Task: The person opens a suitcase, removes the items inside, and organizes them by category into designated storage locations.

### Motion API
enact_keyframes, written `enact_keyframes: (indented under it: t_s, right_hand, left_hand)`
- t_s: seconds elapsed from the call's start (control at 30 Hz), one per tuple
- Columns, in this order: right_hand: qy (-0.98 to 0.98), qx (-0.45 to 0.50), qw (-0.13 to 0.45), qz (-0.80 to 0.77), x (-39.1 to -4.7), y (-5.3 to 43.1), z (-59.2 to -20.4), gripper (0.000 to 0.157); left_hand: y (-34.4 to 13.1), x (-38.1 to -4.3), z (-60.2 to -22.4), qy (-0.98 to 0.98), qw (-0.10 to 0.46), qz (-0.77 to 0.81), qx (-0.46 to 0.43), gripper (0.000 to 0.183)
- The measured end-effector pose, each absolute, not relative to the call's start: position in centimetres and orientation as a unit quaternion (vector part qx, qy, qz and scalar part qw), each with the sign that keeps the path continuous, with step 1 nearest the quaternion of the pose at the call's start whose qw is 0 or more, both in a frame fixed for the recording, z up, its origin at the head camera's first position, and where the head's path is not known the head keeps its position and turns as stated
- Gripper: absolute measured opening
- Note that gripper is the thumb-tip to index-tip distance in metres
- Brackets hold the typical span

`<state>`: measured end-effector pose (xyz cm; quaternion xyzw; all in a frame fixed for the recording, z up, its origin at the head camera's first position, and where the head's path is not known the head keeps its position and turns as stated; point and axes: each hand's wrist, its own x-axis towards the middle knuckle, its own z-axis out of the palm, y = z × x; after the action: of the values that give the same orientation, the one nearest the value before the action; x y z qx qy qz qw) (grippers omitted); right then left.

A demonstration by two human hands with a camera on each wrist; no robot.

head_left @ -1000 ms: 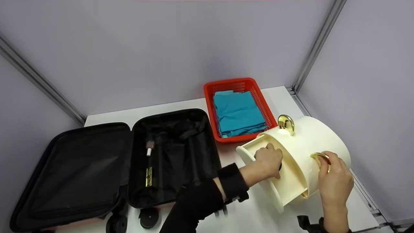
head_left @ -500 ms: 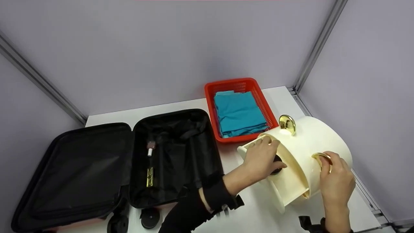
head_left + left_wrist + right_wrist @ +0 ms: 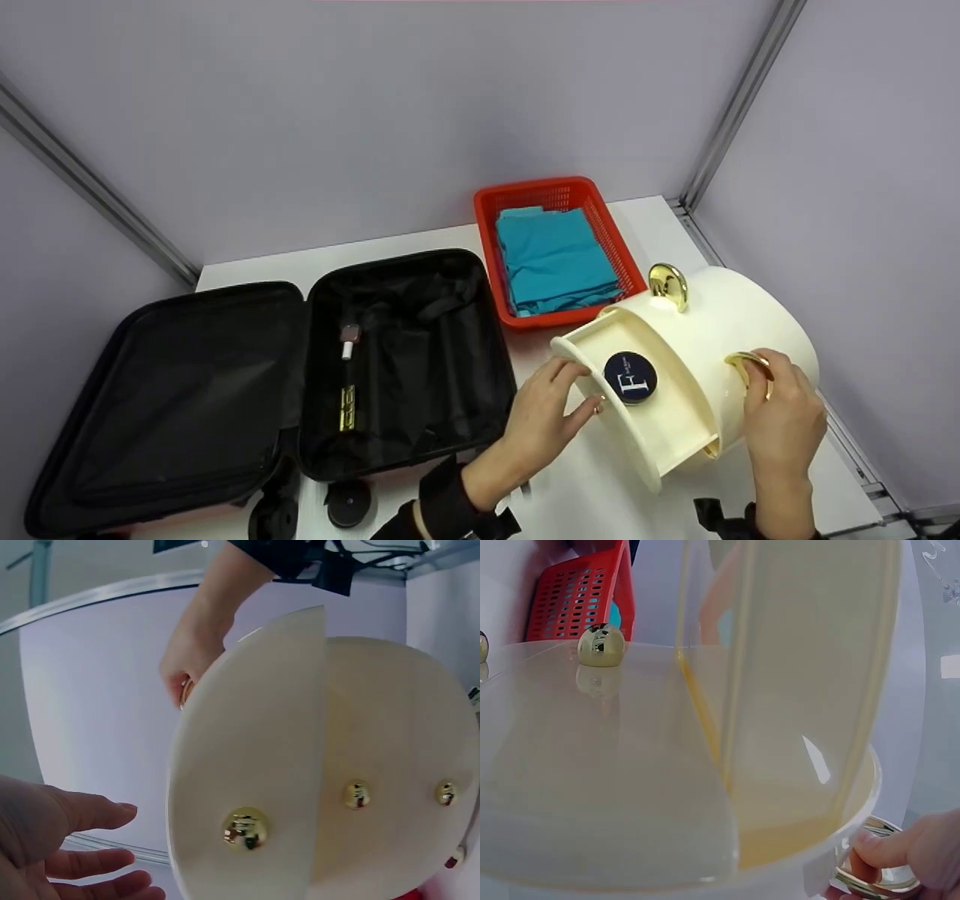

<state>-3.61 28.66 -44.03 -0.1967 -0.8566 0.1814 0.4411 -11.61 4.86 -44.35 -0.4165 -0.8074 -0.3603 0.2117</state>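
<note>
We see the left hand (image 3: 546, 409) released, its fingers loosely spread and empty, right beside the drawer front (image 3: 637, 442) of a cream, round-topped box (image 3: 720, 319). From the head view alone the fingertips overlap the edge of that front; the left wrist view shows a gap, so we think they are probably not touching it. Facing that hand in the left wrist view are three gold knobs, the nearest one (image 3: 245, 829) on the pulled-out drawer (image 3: 671, 424) and two more farther off.

Just beyond the left fingertips, inside the drawer, we find a round dark container (image 3: 630, 377) with a pale letter F on its top. It lies between our two hands, near the drawer front and well apart from the right hand (image 3: 784, 412).

That right hand grasps a gold ear-shaped piece (image 3: 737, 361) on the side of the box, thumb and fingers pinching it. Farther ahead of the right hand, a matching gold ear (image 3: 667, 286) stands out from the box.

Beyond the left hand sits a red basket (image 3: 536, 322) holding folded teal cloth (image 3: 556, 255). To that hand's left lies an opened suitcase (image 3: 394, 439), with a small white-capped bottle (image 3: 349, 340) and a gold block (image 3: 347, 409) inside.
</note>
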Motion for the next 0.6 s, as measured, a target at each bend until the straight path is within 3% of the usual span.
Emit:
enact_keyframes:
  t_s: [0.6]
  right_hand:
    - [-0.857, -0.199, 0.438, 0.183, -3.6, 28.7, -44.0, 0.016]
  left_hand:
    - [5.9, -11.2, -50.1, -0.782, 0.193, -0.415, -0.422, 0.026]
